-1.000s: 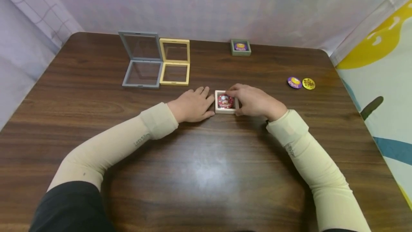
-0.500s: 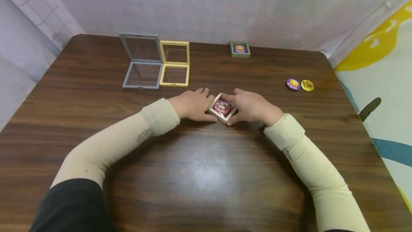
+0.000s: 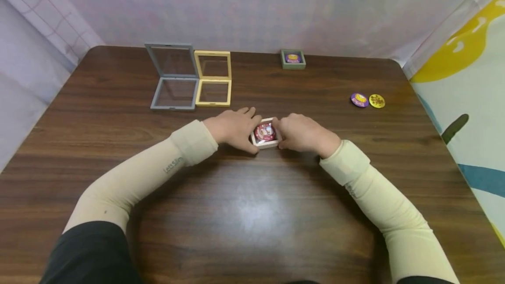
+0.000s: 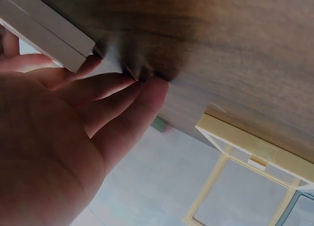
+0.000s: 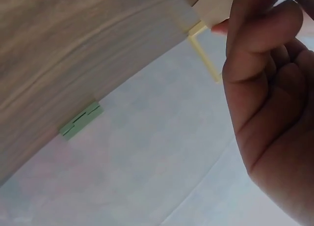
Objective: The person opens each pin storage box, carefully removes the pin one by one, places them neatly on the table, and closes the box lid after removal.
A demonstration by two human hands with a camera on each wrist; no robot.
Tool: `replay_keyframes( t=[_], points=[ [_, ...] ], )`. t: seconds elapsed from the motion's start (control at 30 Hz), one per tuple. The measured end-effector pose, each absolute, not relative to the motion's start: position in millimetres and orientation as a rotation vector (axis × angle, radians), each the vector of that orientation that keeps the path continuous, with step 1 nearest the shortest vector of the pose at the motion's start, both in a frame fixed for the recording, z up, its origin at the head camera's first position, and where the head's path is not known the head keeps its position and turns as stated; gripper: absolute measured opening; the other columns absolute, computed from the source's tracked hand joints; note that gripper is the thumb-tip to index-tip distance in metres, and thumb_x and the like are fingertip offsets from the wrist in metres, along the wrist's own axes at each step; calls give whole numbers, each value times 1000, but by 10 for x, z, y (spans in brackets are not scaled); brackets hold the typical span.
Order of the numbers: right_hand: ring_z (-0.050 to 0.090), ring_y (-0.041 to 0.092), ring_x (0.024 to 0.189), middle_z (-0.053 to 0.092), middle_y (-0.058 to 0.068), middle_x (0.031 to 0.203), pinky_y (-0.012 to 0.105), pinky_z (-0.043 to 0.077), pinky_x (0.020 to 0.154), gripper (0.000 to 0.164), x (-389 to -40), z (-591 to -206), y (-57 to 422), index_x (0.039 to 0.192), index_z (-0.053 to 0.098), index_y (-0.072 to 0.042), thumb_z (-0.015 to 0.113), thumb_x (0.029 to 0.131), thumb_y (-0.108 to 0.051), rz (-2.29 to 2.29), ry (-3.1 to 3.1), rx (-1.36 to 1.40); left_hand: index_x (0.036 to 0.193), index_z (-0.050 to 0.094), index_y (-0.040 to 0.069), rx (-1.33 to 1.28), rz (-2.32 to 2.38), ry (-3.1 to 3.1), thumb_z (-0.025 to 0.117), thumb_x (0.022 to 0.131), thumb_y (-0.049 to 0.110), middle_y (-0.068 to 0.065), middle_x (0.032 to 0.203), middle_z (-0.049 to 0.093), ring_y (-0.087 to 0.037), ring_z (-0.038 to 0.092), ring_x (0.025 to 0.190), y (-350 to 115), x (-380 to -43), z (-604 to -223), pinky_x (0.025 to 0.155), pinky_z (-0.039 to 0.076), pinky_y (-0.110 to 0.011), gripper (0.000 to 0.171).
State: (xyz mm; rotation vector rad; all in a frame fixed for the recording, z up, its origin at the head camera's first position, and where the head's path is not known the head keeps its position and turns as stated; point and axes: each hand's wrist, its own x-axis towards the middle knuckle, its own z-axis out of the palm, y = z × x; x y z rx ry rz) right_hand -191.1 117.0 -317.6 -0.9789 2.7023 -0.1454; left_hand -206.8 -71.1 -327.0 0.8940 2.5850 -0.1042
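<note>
A small white square display frame [image 3: 268, 145] sits between my hands in the head view, a round red badge [image 3: 265, 132] showing inside it. My right hand [image 3: 304, 133] pinches the frame's right side, its fingers curled in the right wrist view. At the frame's left end, my left hand [image 3: 236, 129] has its index finger and thumb against the far and near corners. The other left fingers reach out fairly straight, their fingertips [image 4: 156, 86] right at the tabletop in the left wrist view. My fingers cover part of the frame's edges.
An opened blue-grey frame [image 3: 173, 108] and an opened yellow frame [image 3: 214, 104] stand side by side at the back left. A green frame [image 3: 293, 66] holding a purple badge is at the back edge. A purple badge [image 3: 359, 100] and a yellow badge [image 3: 377, 101] lie right.
The white frame has turned and shifted left, toward my left hand. My right hand has moved left with it, its fingers curling more. My left hand has stayed nearly in place.
</note>
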Motion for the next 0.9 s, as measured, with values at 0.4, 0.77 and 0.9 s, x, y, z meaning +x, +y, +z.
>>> replay_keyframes(
  t=[0.4, 0.77, 0.9],
  points=[
    [62, 28, 65, 62, 7, 70, 49, 53, 58, 38, -1875, -3184, 1162, 104, 59, -1, 76, 76, -19, -95, 2741, -987, 149, 23, 6, 874, -85, 2585, 64, 73, 59, -24, 156, 19, -40, 22, 143, -704, -2082, -3296, 113, 32, -53, 101],
    [64, 30, 68, 65, 11, 76, 51, 54, 57, 41, -1852, -3195, 1148, 100, 62, -4, 74, 79, -37, -64, 2784, -952, 152, 9, 6, 860, -110, 2524, 63, 77, 57, -22, 158, 10, -39, 15, 146, -702, -2073, -3245, 117, 25, -52, 105],
    [60, 26, 64, 61, 6, 71, 47, 51, 54, 36, -1858, -3196, 1162, 99, 60, -6, 74, 80, -33, -68, 2763, -958, 151, 11, 4, 875, -126, 2538, 58, 79, 64, -23, 158, 12, -39, 16, 146, -717, -2025, -3232, 116, 26, -52, 105]
  ],
)
